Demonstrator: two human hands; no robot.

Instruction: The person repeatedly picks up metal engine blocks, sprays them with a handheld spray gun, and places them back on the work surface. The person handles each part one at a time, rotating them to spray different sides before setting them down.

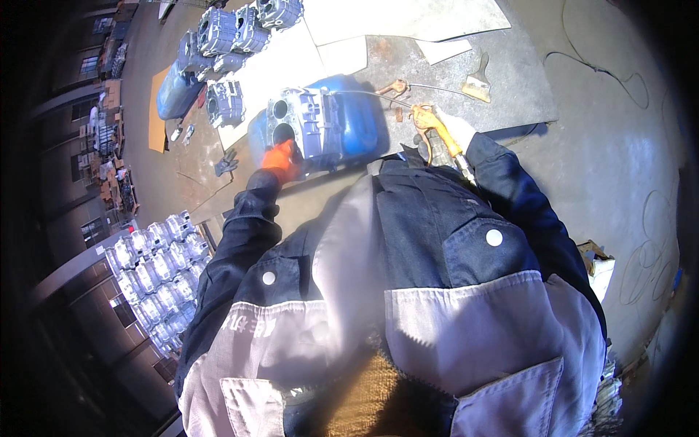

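A grey metal casting [311,124] with round bores lies on a blue plastic drum [358,122] in front of me. My left hand [282,162], in an orange glove, grips the casting's near left edge, with fingertips at the lower bore. My right hand [457,131], in a white glove, is closed around a yellow air blow gun [439,132]; its fingers are partly hidden. From the gun a thin tube runs left toward the casting. An orange-yellow tool [397,87], perhaps a second gun, lies beyond it on the table.
More castings [218,33] stand at the far left, one [225,102] nearer. Another blue drum [178,91] lies beside them. A brush [477,80] rests on the grey tabletop [520,87]. A dark glove [226,163] lies left. Stacked castings [162,277] stand lower left; a hose [597,69] trails right.
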